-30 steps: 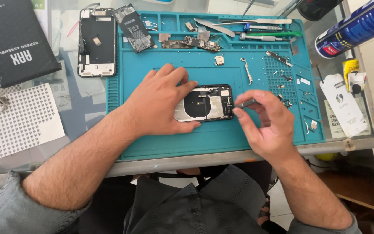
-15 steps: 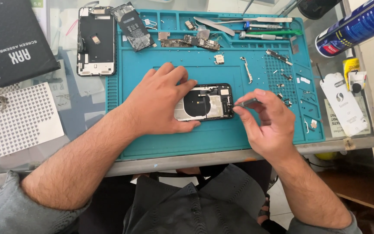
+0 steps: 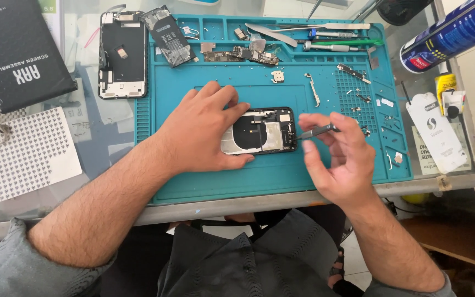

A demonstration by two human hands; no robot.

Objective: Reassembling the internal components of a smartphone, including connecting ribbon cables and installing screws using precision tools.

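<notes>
The right hand was seen nearest. A thin grey metal tweezer was pinched between its thumb and fingers, and the sharp tip was pointed at the right end of the opened phone. The phone, a flat black case with rounded corners, shiny silver plates and a dark round coil inside, was pressed down just left of that hand by the left hand. The left hand's fingers were spread flat over the phone's left half, so it was kept from sliding.

The step in hand looked like picking at a tiny part near the phone's right edge. A slow, careful poke would be called for, since the parts there looked very small.

Under both hands a soft blue rubber work mat with little trays was laid. Tiny screws were scattered beyond the right hand. Farther past the left hand, a green circuit board and a black phone screen were laid.
</notes>
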